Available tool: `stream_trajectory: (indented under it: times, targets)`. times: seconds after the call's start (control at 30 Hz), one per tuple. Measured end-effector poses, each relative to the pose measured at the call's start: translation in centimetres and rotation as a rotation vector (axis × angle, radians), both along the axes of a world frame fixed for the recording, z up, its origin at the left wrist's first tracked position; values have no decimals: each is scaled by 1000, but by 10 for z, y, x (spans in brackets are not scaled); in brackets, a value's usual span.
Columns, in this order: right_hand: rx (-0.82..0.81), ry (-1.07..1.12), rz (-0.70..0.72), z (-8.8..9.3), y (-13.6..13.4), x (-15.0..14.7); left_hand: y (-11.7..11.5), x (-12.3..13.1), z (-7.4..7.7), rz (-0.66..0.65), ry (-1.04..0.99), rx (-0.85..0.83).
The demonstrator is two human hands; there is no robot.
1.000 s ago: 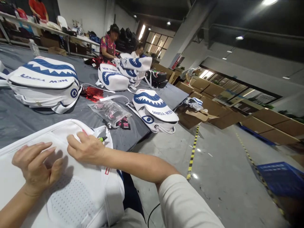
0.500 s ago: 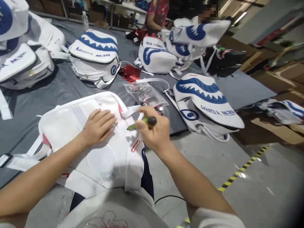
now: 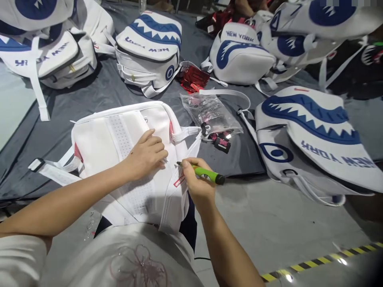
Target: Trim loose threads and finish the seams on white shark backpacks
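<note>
The head view shows the person's light shirt (image 3: 86,259) closest, with a pink flower line drawing on it. Low on the right, a yellow and black stripe (image 3: 317,261) runs along the gray floor (image 3: 257,231).

A white bag (image 3: 97,139) lies right in front of the shirt, its far part on the gray table cloth (image 3: 236,161). The right hand (image 3: 199,179) is closed around a fat green pen (image 3: 206,174) with a black end. The pen's tip points at the bag's right side, just above a small red tag (image 3: 180,180); I cannot tell if it touches. The left hand (image 3: 146,155) rests on top of the bag, loosely open, fingers a little bent. It seems to hold nothing, but its palm is hidden. A strap with a black buckle (image 3: 36,164) sticks out to the left.

Past the bag are some little black and pink pieces (image 3: 222,144), then a clear plastic bag (image 3: 209,111). To the right sits a blue and white bag (image 3: 314,119) with zigzag teeth.

Farther back is a shiny red packet (image 3: 194,79), beside a toothy backpack (image 3: 149,36). At the top, part of another person's arm (image 3: 243,7) shows.
</note>
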State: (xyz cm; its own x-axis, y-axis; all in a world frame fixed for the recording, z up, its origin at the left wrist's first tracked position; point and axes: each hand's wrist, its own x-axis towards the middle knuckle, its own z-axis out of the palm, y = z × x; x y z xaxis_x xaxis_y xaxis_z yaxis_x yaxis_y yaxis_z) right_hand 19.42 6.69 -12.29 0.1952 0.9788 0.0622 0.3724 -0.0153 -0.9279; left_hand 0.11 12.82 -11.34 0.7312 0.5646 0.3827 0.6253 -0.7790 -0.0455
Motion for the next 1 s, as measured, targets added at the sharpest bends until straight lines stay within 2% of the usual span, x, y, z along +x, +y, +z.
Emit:
stream_trajectory:
  times: [0.13, 0.3, 0.4, 0.57, 0.7, 0.83, 0.9, 1.0]
  targets:
    - [66, 6, -122, -18, 1, -16, -4, -7, -11, -40, -79, 48]
    - [53, -101, -77, -26, -1, -25, -5, -6, -16, -44, -137, 83]
    - [67, -140, -102, -28, -1, -26, -6, -5, -16, -11, -134, 76]
    - [16, -140, -74, -28, 3, -26, -4, -6, -22, -19, -142, 112]
    - [41, -174, -100, -26, 4, -28, -2, -7, -28, -38, -157, 125]
    - [32, -223, -102, -24, 5, -30, -3, -7, -27, -31, -158, 131]
    - [18, -210, -125, -23, 6, -30, -4, -7, -27, -31, -160, 128]
    - [-1, -157, -86, -21, 8, -29, -4, -7, -27, -38, -174, 136]
